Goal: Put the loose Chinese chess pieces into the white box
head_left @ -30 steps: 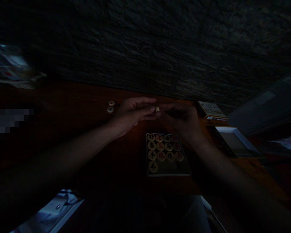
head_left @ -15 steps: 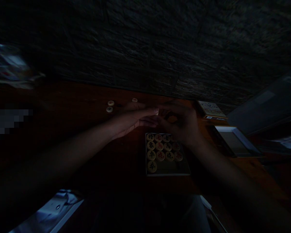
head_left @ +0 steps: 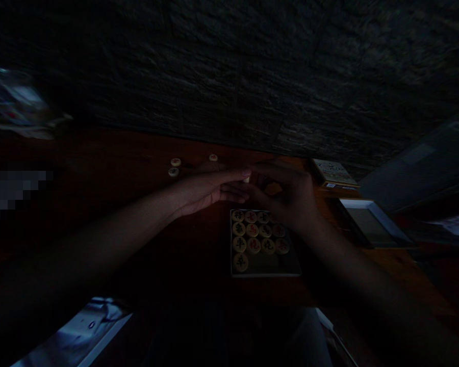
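Observation:
The scene is very dark. My left hand point(head_left: 208, 188) reaches over a reddish wooden table point(head_left: 130, 173), fingers pressed together around a pale round game piece point(head_left: 247, 179) at their tips. My right hand point(head_left: 290, 196) meets it there, fingers curled, touching the same piece. Just below both hands lies a shallow box point(head_left: 286, 267) holding several round pale pieces with black or red characters. Three loose pieces lie on the table beyond my left hand, two point(head_left: 174, 167) close together and one point(head_left: 213, 157) farther right.
A small printed box point(head_left: 334, 173) sits at the right by the dark stone wall point(head_left: 229, 76). An open white-rimmed lid point(head_left: 371, 221) lies nearer, right of the piece box. Crumpled plastic point(head_left: 19, 107) is at far left. Something pale point(head_left: 76, 336) lies at the bottom left.
Both hands have sunk slightly toward the table and closed tighter around the piece. A third loose piece behind my left hand has come into sight.

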A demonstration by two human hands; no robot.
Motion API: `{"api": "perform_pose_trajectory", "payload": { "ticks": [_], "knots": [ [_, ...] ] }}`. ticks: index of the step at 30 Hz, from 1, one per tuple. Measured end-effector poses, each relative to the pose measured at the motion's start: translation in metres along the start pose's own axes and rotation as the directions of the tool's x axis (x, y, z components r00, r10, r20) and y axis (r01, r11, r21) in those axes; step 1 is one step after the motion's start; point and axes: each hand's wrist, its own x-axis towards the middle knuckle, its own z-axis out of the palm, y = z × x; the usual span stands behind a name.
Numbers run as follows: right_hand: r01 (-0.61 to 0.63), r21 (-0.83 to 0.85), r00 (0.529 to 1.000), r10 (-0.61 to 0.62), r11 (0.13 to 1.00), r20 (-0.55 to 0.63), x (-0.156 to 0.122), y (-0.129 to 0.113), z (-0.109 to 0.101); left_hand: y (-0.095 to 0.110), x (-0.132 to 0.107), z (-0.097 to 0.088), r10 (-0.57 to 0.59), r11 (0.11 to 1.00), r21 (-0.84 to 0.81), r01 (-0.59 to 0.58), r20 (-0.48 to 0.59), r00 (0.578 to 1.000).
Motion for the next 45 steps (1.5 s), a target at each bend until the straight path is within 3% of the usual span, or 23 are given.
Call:
{"api": "perform_pose_trajectory", "payload": {
  "ticks": [17, 23, 29, 36, 45],
  "knots": [
    [-0.026, 0.028, 1.000, 0.026, 0.999, 0.003, -0.0009, 0.0026, 0.0011, -0.0004, 0.0002, 0.0015, 0.030, 0.999, -0.013, -0.029, 0.016, 0.999],
    [-0.057, 0.012, 0.998, 0.057, 0.998, 0.000, -0.0017, -0.0003, 0.0011, -0.0009, 0.0005, 0.0017, -0.017, 0.998, -0.055, 0.017, 0.003, 1.000],
    [-0.074, 0.021, 0.997, 0.074, 0.997, 0.002, -0.0035, 0.0047, 0.0022, -0.0012, 0.0011, 0.0008, 0.042, 0.999, 0.007, -0.042, 0.012, 0.999],
    [-0.042, 0.013, 0.999, 0.042, 0.999, -0.004, -0.0031, 0.0013, 0.0012, -0.0007, 0.0000, 0.0015, -0.030, 0.999, -0.026, 0.030, 0.003, 1.000],
    [-0.047, -0.033, 0.999, 0.047, 0.998, -0.014, -0.0041, 0.0031, 0.0018, -0.0013, 0.0017, -0.0008, 0.018, 1.000, -0.012, -0.018, 0.025, 1.000]
  ]
}}
